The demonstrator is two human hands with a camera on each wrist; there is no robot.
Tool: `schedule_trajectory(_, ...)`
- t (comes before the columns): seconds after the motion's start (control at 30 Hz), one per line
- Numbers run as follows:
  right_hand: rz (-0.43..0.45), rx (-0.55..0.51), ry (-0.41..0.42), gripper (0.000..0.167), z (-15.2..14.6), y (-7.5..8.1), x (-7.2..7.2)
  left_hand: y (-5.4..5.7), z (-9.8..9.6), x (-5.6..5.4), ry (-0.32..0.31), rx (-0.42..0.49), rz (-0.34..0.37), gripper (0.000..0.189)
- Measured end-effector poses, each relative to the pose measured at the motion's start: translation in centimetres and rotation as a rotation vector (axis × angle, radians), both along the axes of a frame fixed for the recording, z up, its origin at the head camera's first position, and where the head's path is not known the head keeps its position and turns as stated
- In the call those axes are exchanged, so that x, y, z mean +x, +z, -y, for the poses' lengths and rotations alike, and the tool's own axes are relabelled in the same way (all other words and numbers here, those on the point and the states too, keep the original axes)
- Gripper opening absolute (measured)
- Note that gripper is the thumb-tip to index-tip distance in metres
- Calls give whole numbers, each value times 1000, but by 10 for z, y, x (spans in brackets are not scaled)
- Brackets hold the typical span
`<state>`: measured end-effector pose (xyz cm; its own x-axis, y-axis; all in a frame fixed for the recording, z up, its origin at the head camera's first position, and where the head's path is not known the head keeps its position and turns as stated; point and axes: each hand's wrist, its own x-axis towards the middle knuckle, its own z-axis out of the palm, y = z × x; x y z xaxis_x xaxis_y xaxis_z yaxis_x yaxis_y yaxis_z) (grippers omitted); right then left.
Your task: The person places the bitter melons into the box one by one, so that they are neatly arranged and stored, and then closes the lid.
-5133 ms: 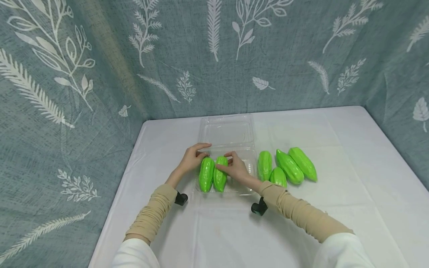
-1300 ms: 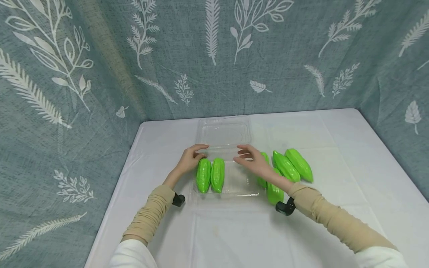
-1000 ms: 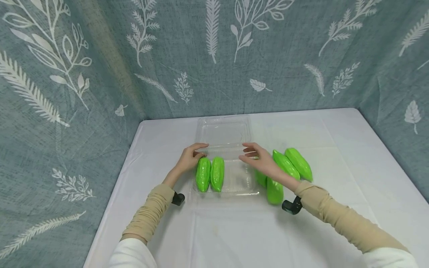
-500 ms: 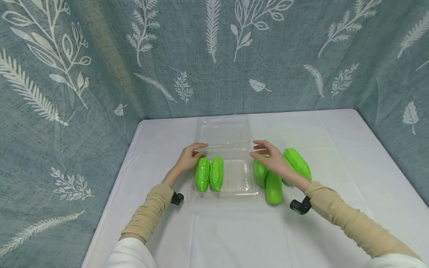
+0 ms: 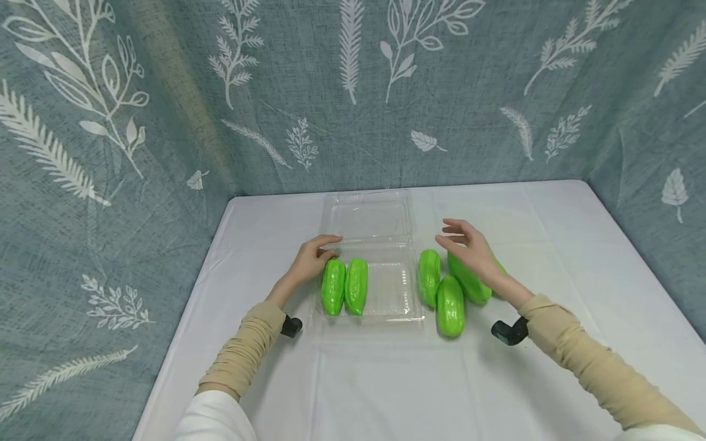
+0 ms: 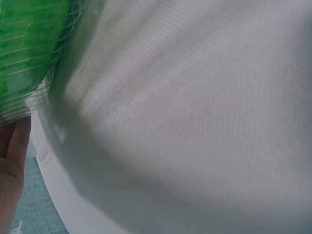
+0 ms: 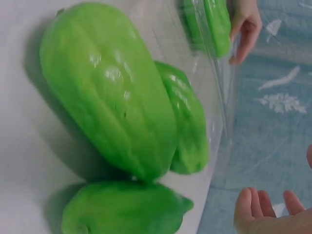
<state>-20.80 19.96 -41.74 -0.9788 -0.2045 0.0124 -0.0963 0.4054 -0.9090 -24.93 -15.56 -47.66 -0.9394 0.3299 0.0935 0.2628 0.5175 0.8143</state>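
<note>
Two green fruits side by side in a clear box, seen from the head, just on the near side of the left hand, with bare tray to the right of them. Left hand at the far left corner of the box, thumb and forefinger by the rim; cannot tell whether pinching it or merely resting there. Beyond that hand, a lid laid back flat on the white cloth. Right hand well apart from the left, fingers loosely bent and holding nothing. Partly covered by it, one loose fruit; nearer the person and to its left, two more loose fruits. From the left wrist, ribbed box wall with green showing through at the left fingertips, cloth across most of the view, a strip of blue-green curtain below the box, beside the hand. From the right wrist, right fingers in the lower corner, apart from three loose fruits; left hand at the box edge, beside the boxed pair.
</note>
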Motion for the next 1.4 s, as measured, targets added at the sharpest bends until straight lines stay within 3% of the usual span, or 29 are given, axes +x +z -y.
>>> schedule_trajectory(0.9, 17, 124, -171, 65, -62, 0, -18, 6, -2, 1, 6, -6, 5, 37)
schedule_trajectory(1.4, 37, 143, -184, 67, -78, -6, -25, 7, -4, 2, 8, -3, 14, 37)
